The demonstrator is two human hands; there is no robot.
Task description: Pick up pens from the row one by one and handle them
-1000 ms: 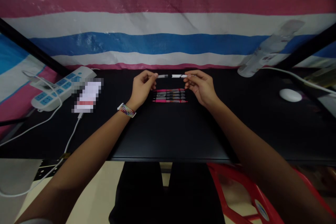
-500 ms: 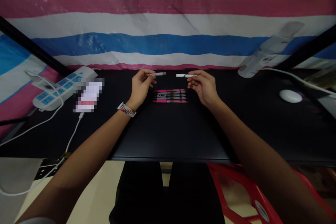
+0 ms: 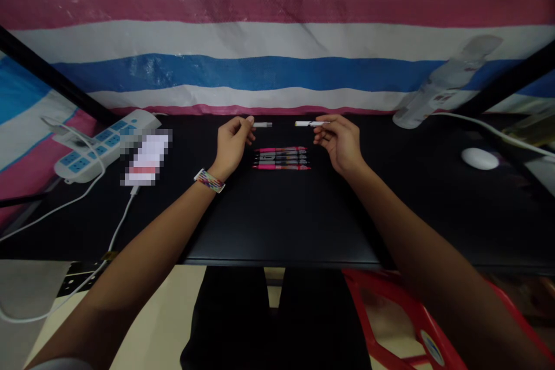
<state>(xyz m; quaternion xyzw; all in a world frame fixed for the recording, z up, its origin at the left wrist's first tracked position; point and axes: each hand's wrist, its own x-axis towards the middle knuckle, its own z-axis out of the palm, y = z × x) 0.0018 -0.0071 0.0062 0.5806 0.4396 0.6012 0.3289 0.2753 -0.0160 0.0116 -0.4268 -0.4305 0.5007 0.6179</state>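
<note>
My left hand (image 3: 234, 141) pinches a short whitish, partly clear pen piece (image 3: 263, 125), which points right. Opposite it, my right hand (image 3: 340, 141) grips a white stick-like piece with dark marks (image 3: 307, 124), its tip pointing left. A gap separates the two pieces. Just below, several pens lie side by side on the black table (image 3: 277, 219); a pink pen (image 3: 281, 167) is nearest to me and grey and black ones (image 3: 284, 157) lie behind it.
At the left are a power strip (image 3: 108, 144), a blurred-out phone (image 3: 147, 159) and a white cable (image 3: 122, 217). A clear bottle (image 3: 446, 84) and a white mouse (image 3: 480, 158) are at the right. A striped sheet (image 3: 277, 72) hangs behind.
My right hand has shifted slightly right with the white piece, widening the gap. The left-hand piece has moved a little left and down; the pens have not moved.
</note>
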